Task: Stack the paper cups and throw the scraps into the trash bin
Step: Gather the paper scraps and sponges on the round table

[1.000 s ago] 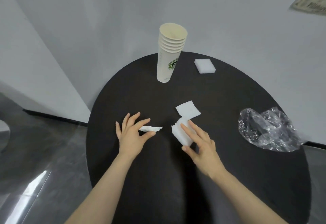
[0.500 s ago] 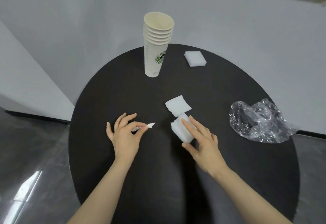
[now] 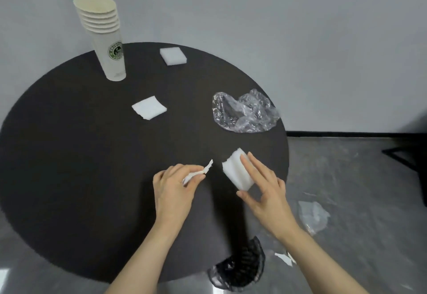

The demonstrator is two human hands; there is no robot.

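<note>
Several paper cups stand nested in one stack point(image 3: 105, 37) at the far left of the round black table point(image 3: 69, 155). My left hand point(image 3: 173, 187) pinches a thin torn white scrap point(image 3: 203, 170) over the table's near part. My right hand point(image 3: 263, 189) holds a thick white foam piece point(image 3: 235, 170) between thumb and fingers, above the table's right edge. A flat white foam square point(image 3: 149, 107) lies mid-table, another point(image 3: 173, 56) at the far edge. Crumpled clear plastic point(image 3: 245, 111) lies at the right. A black mesh trash bin point(image 3: 240, 268) shows below the table's near edge, partly hidden.
Grey floor lies to the right of the table, with a clear plastic scrap point(image 3: 313, 215) and small white paper bits point(image 3: 286, 258) on it. A white wall stands close behind the table. A dark frame point(image 3: 406, 155) sits on the floor at the far right.
Both hands have lifted their scraps off the table and carried them toward its near right edge. My view has swung right, bringing the bin and floor into sight.
</note>
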